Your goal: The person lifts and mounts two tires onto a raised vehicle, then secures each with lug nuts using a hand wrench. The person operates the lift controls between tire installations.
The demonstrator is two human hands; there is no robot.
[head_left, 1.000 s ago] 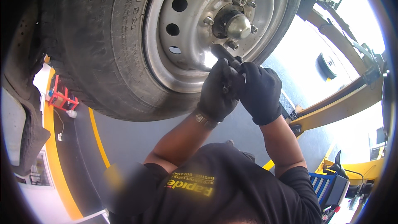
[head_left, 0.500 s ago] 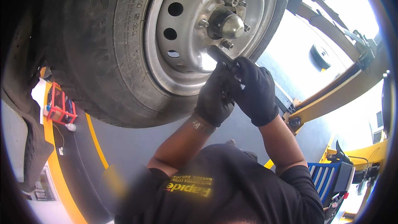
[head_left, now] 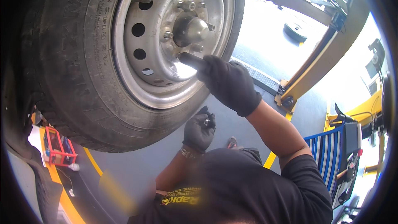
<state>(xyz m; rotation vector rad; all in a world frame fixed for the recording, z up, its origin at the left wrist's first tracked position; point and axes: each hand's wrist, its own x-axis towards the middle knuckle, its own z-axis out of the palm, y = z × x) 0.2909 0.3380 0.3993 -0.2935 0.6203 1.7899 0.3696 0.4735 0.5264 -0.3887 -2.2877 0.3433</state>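
Note:
A black deep socket (head_left: 192,61) is in my right hand (head_left: 228,81), closed around it. Its far end meets the lower part of the steel wheel (head_left: 159,68), over or right beside a stud; which, I cannot tell. Below the tyre (head_left: 97,54), my left hand (head_left: 200,132) is curled palm up around shiny lug nuts (head_left: 207,122), partly hidden by the fingers. Around the domed hub cap (head_left: 197,29) sit several studs, and a lug nut (head_left: 190,6) is on the upper one. Both hands wear black gloves.
A yellow lift arm (head_left: 315,58) runs along the right. Behind my right elbow stands a blue tool cabinet (head_left: 327,153). A red-framed rack (head_left: 59,146) is at the lower left, and another wheel (head_left: 295,32) lies on the floor farther off.
My hands have come apart. The right has carried the socket up against the wheel, while the left has dropped lower with the lug nuts. The view has shifted, too.

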